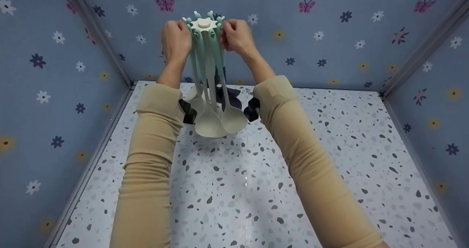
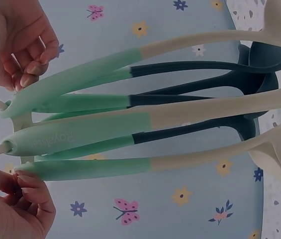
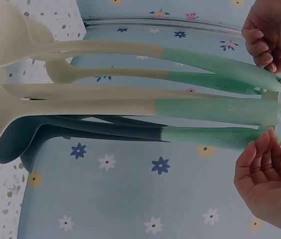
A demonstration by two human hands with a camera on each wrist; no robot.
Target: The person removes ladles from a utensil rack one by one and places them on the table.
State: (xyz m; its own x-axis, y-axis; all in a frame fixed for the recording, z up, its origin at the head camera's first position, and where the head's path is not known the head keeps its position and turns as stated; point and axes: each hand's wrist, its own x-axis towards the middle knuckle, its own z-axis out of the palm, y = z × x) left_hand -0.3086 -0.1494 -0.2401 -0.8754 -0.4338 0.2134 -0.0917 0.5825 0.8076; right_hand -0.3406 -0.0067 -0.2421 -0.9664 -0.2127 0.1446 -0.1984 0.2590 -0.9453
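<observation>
A utensil stand with a white scalloped top (image 1: 204, 23) is at the back, ringed by hanging kitchen utensils with mint-green handles. Beige ladles (image 1: 208, 124) hang toward the viewer; dark heads (image 2: 267, 56) hang behind. At the left side of the top, my left hand (image 1: 176, 39) pinches the upper end of a green handle (image 2: 80, 169) with a beige shaft. On the opposite side my right hand (image 1: 238, 37) holds the top of another green handle (image 3: 215, 137), this one with a dark shaft. The stand's base is hidden behind the ladles.
Blue flowered panels (image 1: 278, 57) rise at the back and both sides. White speckled tabletop (image 1: 311, 160) stretches in front and to the right. Dark wrist devices (image 1: 252, 109) sit close beside the ladle heads.
</observation>
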